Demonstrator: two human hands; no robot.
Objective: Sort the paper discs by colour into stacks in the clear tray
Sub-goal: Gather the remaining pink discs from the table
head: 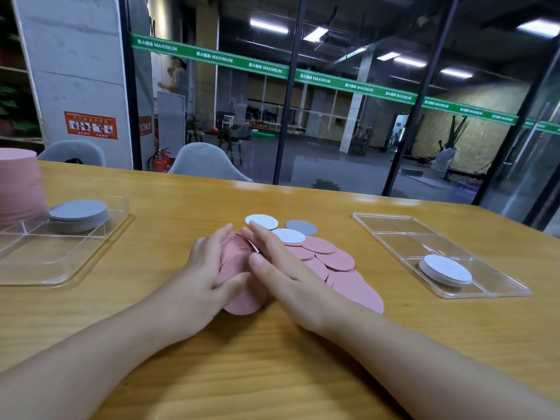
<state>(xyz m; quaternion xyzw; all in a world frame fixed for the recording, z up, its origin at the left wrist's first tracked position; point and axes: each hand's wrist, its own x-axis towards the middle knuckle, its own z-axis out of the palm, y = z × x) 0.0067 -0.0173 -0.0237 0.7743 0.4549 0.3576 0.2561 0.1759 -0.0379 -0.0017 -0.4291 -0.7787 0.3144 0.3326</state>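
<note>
Wooden worktop (pixel 288 359), head view. Both hands meet at centre over a bunch of pink discs (pixel 239 268) standing roughly on edge. Left hand (pixel 203 268) cups the bunch from its 9 o'clock side, fingers curved round it, thumb pressing the near face: grip closed on the bunch. Right hand (pixel 281 268) lies with fingers straight and together, flat against the 3 o'clock side of the bunch: grip open, pressing only. A fan of loose pink discs (pixel 342 268) lies overlapped on the worktop, trailing from under the right hand toward 4 o'clock. Two white discs (pixel 261 221) and one grey disc (pixel 301 227) lie flat at 12 to 1 o'clock of the hands, touching the fan. Left clear tray (pixel 60 268) at 9 o'clock holds a grey stack (pixel 78 215) in its far compartment; a tall pink stack (pixel 18 186) stands at the frame's left edge, blurred. Right clear tray (pixel 394 231) at 3 o'clock holds a low white stack (pixel 445 269) in its near compartment.
</note>
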